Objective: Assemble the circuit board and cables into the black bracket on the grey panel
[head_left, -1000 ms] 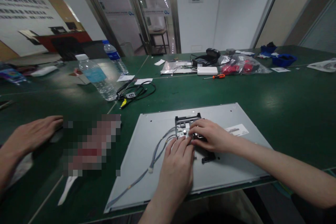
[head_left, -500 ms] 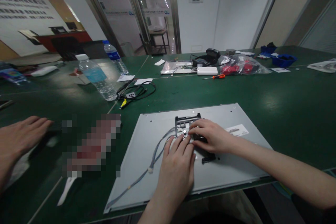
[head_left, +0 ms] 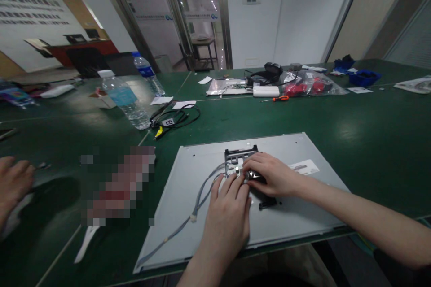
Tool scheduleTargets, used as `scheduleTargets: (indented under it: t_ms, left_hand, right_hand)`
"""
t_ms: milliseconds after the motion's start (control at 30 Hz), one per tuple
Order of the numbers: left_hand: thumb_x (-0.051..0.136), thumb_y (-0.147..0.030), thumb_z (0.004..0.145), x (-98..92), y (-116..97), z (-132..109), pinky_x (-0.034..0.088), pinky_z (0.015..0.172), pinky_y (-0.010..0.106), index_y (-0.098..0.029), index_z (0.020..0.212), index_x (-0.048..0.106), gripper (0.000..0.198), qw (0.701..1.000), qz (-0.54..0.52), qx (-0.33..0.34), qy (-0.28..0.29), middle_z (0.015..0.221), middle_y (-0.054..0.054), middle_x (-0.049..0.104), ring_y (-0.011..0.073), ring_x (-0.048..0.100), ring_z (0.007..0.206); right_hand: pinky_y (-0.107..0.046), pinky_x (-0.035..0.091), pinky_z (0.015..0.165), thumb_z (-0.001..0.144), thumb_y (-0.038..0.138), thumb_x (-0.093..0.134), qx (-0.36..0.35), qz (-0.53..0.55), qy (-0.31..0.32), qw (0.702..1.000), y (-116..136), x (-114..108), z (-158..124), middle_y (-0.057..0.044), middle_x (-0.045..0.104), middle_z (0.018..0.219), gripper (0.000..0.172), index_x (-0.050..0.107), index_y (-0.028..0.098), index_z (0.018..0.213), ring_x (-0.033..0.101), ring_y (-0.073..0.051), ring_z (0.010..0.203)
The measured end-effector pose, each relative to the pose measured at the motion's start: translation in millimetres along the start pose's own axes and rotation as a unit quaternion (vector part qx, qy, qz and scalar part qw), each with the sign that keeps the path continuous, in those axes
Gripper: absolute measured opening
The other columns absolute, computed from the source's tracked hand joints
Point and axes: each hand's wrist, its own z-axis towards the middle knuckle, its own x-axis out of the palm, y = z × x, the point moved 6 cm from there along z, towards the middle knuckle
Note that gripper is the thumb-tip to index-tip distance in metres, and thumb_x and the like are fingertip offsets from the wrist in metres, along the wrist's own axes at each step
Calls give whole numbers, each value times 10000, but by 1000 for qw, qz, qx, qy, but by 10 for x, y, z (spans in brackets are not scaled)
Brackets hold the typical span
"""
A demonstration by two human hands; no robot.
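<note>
A grey metal display panel (head_left: 286, 213) lies back side up on the table, with a black plastic bracket (head_left: 267, 205) at its middle. A small circuit board (head_left: 232, 169) sits in the bracket, and a grey cable (head_left: 182, 226) runs from it to the panel's lower left. My left hand (head_left: 230, 210) lies over the panel with fingers stretched out, their tips at the board's near edge. From the right, my right hand (head_left: 269, 172) bends its fingers and thumb round a dark, shiny part beside the board. Its fingers hide most of that part.
Two water bottles (head_left: 126, 101) (head_left: 148, 74) and a black cable (head_left: 183, 116) lie beyond the panel's left. An orange screwdriver (head_left: 281, 98), a plastic bag (head_left: 311, 84) and blue trays (head_left: 364, 77) are farther back. Another person's hand (head_left: 15, 179) is at the left edge.
The other person's hand has drawn back to the left. My two hands stay nearly in place; slightly more of the dark, shiny part shows under my right fingers.
</note>
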Motion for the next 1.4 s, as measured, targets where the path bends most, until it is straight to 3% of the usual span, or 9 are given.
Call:
scheduleTargets:
  t_ms: [167, 600, 867, 1400]
  left_hand:
    - [491, -137, 888, -9, -15, 9, 310, 1113, 540, -176, 1080, 642, 247, 1000, 5, 0, 0, 1267, 98, 626, 281, 543, 1202]
    - [477, -155, 906, -10, 14, -14, 265, 1137, 528, -172, 1097, 637, 250, 1000, -1, -10, 9, 1255, 84, 633, 280, 528, 1214]
    - [474, -145, 905, -32, -1, -13, 281, 1126, 532, -173, 1070, 641, 236, 1000, 0, 2, -3, 1238, 90, 637, 283, 532, 1205]
    - [485, -134, 885, -29, -4, -1, 268, 1130, 531, -160, 1074, 627, 237, 1000, -17, -1, 2, 1180, 85, 662, 268, 557, 1168]
  right_hand:
    - [-406, 461, 893, 821, 146, 603, 9, 13, 1, 1000, -6, 1, 5, -91, 635, 1040, 237, 538, 190, 1045, 571, -236, 1011]
    - [-440, 463, 969, 816, 189, 624, 13, 6, -6, 1000, 12, 2, 3, -145, 583, 1216, 306, 563, 161, 1115, 532, -261, 1144]
    - [-453, 475, 954, 818, 205, 646, 15, 7, -11, 1000, -16, 26, -6, -138, 581, 1224, 315, 579, 177, 1125, 538, -266, 1147]
    - [-433, 470, 968, 902, 244, 597, 10, -9, -13, 1000, 3, -13, 1, -121, 585, 1207, 224, 609, 187, 1118, 539, -251, 1132]
